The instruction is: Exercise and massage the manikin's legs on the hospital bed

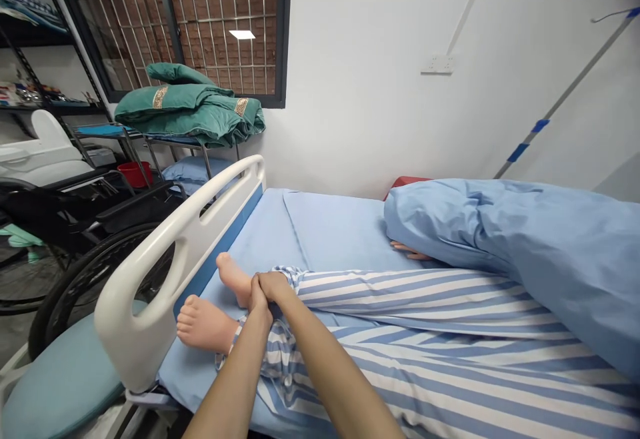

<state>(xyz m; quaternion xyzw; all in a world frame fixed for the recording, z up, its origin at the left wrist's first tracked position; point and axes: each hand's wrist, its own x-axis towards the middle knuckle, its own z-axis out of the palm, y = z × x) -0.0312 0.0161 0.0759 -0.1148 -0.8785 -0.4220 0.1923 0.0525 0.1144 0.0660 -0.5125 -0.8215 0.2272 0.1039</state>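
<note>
white wall (350, 59) and a barred window (223, 32) stand behind, with folded green quilts (195, 107) below the glass and a wheelchair (90, 226) left of the hospital bed's cream footboard (117, 306). on the light blue sheet (335, 226) lies what looks like a nursing manikin (380, 362) in striped pajama trousers (400, 292); a blue quilt (520, 246) is pushed toward the right. its far foot (234, 280) and near foot (206, 324) rest by the footboard. the left hand (259, 300) and right hand (275, 286) meet at the far foot's ankle, pressed against each other and seemingly closed around it; the undersides of the fingers are hidden. the leg should feel weighty and rather stiff, its molded skin smooth and perhaps slippery, while the soft trouser cloth would likely slide. the narrowing above the heel looks the surest place to hold.
</note>
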